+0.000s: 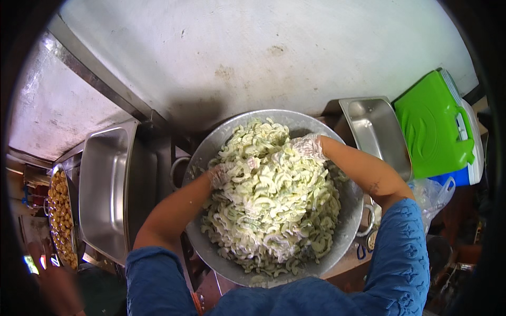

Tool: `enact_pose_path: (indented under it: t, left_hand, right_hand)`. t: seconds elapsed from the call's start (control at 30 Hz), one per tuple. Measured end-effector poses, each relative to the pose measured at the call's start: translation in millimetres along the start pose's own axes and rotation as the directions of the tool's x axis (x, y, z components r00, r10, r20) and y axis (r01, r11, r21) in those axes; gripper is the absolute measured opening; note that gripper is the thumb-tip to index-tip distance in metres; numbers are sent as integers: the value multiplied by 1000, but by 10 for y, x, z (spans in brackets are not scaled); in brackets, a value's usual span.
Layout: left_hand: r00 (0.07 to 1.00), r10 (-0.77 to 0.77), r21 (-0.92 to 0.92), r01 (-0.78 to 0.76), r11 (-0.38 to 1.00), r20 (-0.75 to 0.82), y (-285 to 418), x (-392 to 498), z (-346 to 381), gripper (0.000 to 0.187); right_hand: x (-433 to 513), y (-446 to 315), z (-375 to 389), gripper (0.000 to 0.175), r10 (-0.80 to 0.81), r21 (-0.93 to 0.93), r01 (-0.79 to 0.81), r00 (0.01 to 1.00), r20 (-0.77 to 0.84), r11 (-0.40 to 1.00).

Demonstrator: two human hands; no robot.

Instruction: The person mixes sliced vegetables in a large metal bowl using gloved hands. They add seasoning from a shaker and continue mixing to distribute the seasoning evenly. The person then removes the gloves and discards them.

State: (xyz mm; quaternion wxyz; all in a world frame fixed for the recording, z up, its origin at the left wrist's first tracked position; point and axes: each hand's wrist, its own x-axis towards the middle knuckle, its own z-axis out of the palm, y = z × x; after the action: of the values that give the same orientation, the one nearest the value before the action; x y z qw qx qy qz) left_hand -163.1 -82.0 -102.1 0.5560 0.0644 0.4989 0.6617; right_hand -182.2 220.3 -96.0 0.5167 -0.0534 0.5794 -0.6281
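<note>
A wide, round metal pan (352, 221) with loop handles stands in front of me. Pale green, crescent-shaped vegetable slices (272, 197), perhaps cucumber, are heaped in it under a creamy white coating. My left hand (222, 174), in a clear plastic glove, reaches into the left side of the heap. Slices cover most of its fingers. Gloved the same way, my right hand (307, 147) is sunk into the far right part of the heap, its fingertips hidden. Whether either hand grips any slices cannot be made out.
Left of the pan is a deep steel food tray (104, 189), with a dish of round brown food (60, 213) beyond. Another person's blurred hand (59, 284) shows lower left. A steel container (375, 126), a green plastic jug (431, 130) and a plastic bag (433, 197) stand right.
</note>
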Motion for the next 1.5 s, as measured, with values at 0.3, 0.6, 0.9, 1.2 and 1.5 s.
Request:
enact_pose_path:
  t: [0.3,0.6,0.9,1.2,1.5]
  left_hand:
    - [966,197,177,-225,958,165,4,-612,1026,54]
    - [990,134,-793,-48,607,42,-990,-964,1765,52]
    - [932,360,565,-275,778,-40,-1363,-654,1532,58]
    - [892,379,108,-364,925,-247,-468,-413,1265,59]
    - [671,741,995,-73,65,1,43,-1154,1311,71]
  right_hand:
    - [-1062,-68,1757,81,-411,-1000,-12,912,-4,-17]
    - [-1195,1008,2450,63,-636,-984,-54,757,-150,168]
    - [-1059,1028,2464,65,-378,-929,-369,865,-331,-30]
    - [-682,548,1499,51,-499,-917,-366,832,-244,-162]
    - [-1254,-255,1593,61,-249,-501,24,887,-388,865]
